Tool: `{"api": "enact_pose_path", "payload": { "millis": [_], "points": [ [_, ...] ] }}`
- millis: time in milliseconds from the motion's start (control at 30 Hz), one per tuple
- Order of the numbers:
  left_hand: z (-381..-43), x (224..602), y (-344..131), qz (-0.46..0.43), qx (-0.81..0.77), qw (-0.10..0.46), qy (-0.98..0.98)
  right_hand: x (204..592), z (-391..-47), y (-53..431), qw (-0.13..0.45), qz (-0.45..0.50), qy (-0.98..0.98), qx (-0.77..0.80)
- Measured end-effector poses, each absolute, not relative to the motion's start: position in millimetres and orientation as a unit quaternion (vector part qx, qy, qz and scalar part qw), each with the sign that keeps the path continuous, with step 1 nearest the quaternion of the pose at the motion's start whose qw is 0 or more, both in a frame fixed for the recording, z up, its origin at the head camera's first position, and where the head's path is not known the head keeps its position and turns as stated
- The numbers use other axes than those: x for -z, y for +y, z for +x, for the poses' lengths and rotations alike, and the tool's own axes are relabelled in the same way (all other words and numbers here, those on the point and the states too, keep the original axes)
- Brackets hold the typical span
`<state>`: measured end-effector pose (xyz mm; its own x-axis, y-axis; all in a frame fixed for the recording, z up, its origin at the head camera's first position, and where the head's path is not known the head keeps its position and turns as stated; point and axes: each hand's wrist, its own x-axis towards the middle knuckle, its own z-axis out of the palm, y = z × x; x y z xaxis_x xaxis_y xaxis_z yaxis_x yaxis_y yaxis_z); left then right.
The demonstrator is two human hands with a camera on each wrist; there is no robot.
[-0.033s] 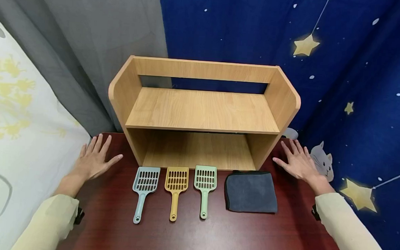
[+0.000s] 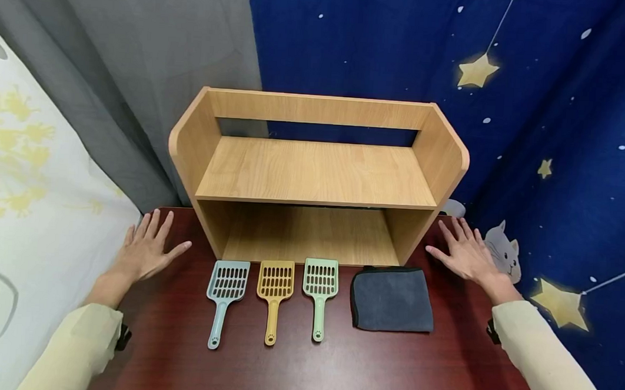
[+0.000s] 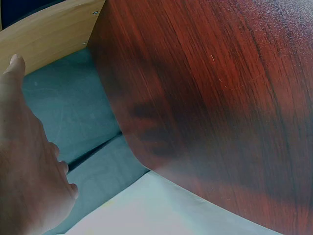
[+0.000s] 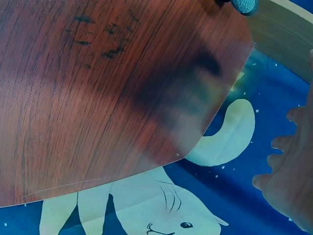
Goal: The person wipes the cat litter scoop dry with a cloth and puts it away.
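Three slotted litter scoops lie in a row on the dark red table (image 2: 335,373): a blue scoop (image 2: 228,282), a yellow scoop (image 2: 276,281) and a green scoop (image 2: 321,281), handles toward me. To their right is a flat dark grey fabric piece (image 2: 392,299) with black edging, perhaps a pouch or folded cloth. My left hand (image 2: 142,251), fingers spread, is left of the blue scoop and holds nothing. At the right, beyond the fabric piece, my right hand (image 2: 468,253) is also spread and holds nothing. Both wrist views show the hands apart from these things.
A two-tier wooden shelf (image 2: 319,172) stands at the back of the table, behind the scoops. Grey curtain (image 2: 156,45) and blue star-patterned curtain (image 2: 363,44) hang behind it. White patterned cloth (image 2: 35,216) borders the left side.
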<state>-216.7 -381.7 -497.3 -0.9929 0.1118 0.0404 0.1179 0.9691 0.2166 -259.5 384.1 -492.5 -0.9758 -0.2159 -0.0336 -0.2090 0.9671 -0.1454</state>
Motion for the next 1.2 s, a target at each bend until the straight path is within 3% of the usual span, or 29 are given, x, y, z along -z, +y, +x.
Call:
{"api": "enact_pose_path", "payload": {
  "millis": [500, 1200],
  "points": [
    [-216, 499, -380, -0.058, 0.111, 0.015, -0.992, 493, -248, 382, 0.009, -0.114, 0.99, 0.079],
    [-183, 520, -363, -0.076, 0.146, 0.028, -0.986, 494, -208, 383, -0.095, -0.232, 0.966, 0.06]
  ]
}}
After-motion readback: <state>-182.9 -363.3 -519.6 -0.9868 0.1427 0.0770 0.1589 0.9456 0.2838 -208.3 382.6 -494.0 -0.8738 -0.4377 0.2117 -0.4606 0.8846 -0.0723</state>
